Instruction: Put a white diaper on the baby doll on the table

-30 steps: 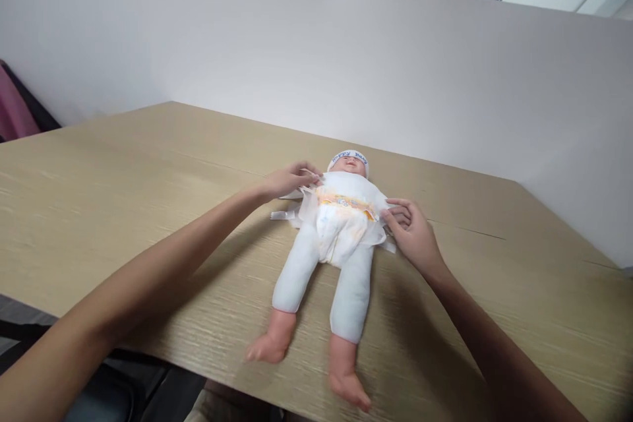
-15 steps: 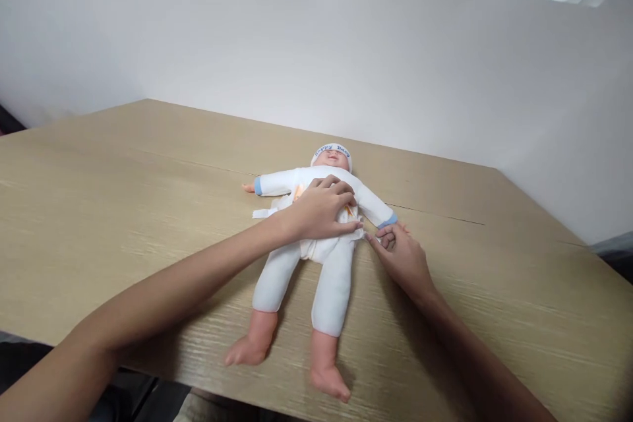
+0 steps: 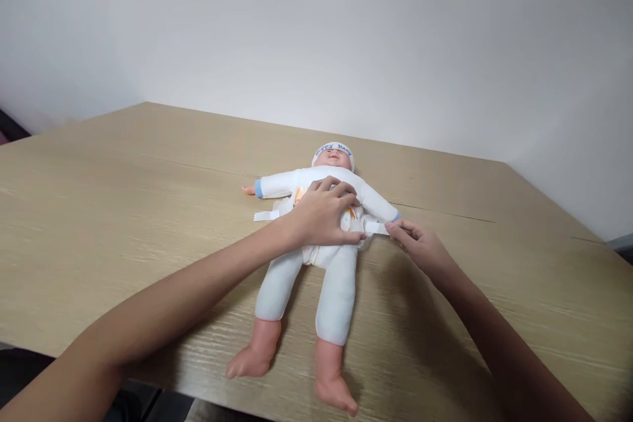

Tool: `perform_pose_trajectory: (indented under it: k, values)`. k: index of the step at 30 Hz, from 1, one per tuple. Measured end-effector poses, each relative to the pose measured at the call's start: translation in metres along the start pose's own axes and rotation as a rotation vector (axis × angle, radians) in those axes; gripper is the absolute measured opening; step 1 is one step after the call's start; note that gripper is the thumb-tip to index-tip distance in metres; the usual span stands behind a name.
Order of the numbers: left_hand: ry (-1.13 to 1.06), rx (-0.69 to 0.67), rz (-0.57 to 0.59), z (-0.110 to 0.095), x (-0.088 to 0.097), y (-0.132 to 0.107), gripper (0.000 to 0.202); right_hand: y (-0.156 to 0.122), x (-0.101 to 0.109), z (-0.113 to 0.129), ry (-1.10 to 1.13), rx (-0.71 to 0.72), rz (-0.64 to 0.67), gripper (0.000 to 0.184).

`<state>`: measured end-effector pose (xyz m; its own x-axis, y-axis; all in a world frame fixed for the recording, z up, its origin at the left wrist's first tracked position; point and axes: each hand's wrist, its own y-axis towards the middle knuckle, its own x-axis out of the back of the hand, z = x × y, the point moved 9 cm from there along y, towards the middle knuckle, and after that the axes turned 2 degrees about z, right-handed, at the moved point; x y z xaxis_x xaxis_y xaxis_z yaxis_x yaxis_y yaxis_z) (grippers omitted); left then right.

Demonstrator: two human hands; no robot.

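Over the partly hidden diaper point(image 3: 317, 255), a spread left hand point(image 3: 324, 213); beside it, right hand point(image 3: 419, 244) clamped on a white tab point(image 3: 376, 229).

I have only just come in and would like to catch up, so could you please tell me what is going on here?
A person is handling a diaper on a doll lying face up on a wooden table. The left hand rests over the diaper's front, while the right hand pinches the end of a white side tab, drawn outward. The opposite tab sticks out sideways, untouched and unfastened.
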<state>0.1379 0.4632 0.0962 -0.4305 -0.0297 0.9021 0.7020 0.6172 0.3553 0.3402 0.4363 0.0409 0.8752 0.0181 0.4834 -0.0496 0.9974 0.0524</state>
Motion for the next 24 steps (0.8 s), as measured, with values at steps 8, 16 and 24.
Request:
perform_pose_trajectory:
  k: [8,16,24]
  values:
    - [-0.025,0.026,0.01,0.003,-0.001,0.002,0.069,0.039,-0.052,0.05,0.094,0.06,0.094,0.06]
    - [-0.077,0.031,-0.026,0.006,-0.002,0.002,0.072,0.018,-0.056,0.051,0.034,0.223,-0.149,0.047]
    - [-0.202,0.015,-0.027,0.011,0.0,-0.001,0.091,-0.02,-0.071,0.065,-0.313,0.622,-0.128,0.053]
